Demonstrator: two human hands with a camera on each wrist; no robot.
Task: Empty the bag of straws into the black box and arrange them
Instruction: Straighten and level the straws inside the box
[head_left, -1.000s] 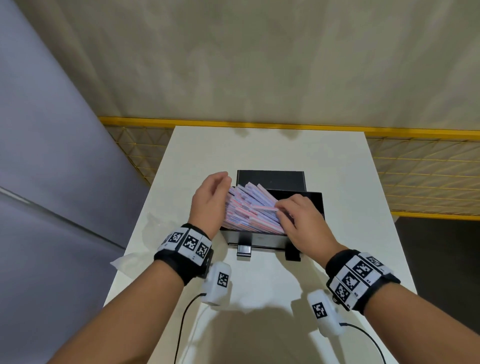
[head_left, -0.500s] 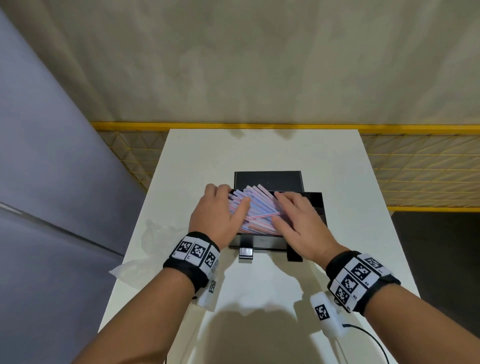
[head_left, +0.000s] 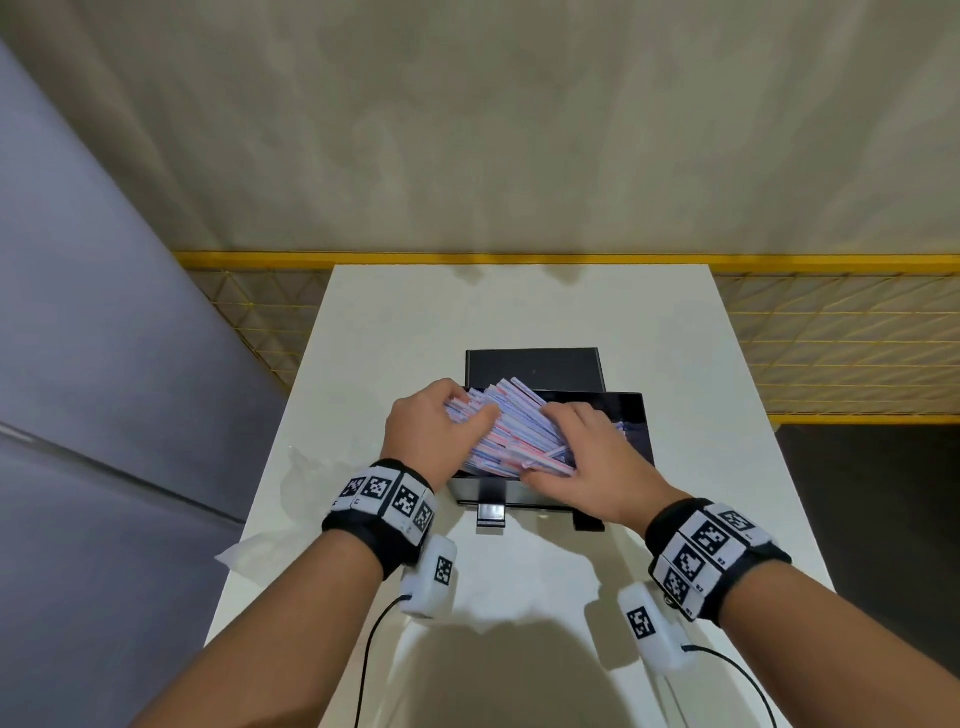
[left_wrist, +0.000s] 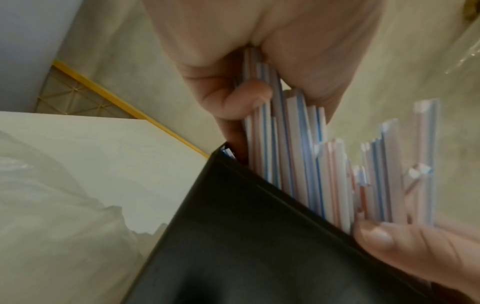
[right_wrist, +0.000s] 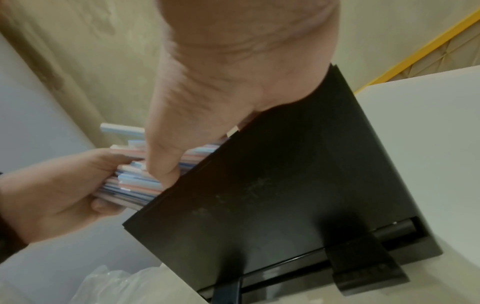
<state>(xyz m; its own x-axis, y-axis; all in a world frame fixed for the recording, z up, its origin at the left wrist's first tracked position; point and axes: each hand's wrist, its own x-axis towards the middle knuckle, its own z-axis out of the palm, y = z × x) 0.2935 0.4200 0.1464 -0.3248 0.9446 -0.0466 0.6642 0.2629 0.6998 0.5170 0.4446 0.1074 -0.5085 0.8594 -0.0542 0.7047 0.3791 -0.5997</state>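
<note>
the straws (head_left: 511, 434) were heaped in the black box (head_left: 631, 423) on the table (head_left: 519, 312), gripped at one end by the left hand (head_left: 434, 431), while the right hand (head_left: 587, 457) was laid flat on them, fingers (head_left: 558, 415) straight.

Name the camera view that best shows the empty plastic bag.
The head view: the clear plastic bag lies crumpled on the white table, left of the left hand. The left wrist view shows it only blurred, the right wrist view only a corner at the bottom.

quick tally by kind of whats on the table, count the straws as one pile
black box: 1
pile of straws: 1
clear plastic bag: 1
hands on the straws: 2, left hand and right hand
total: 5
</note>
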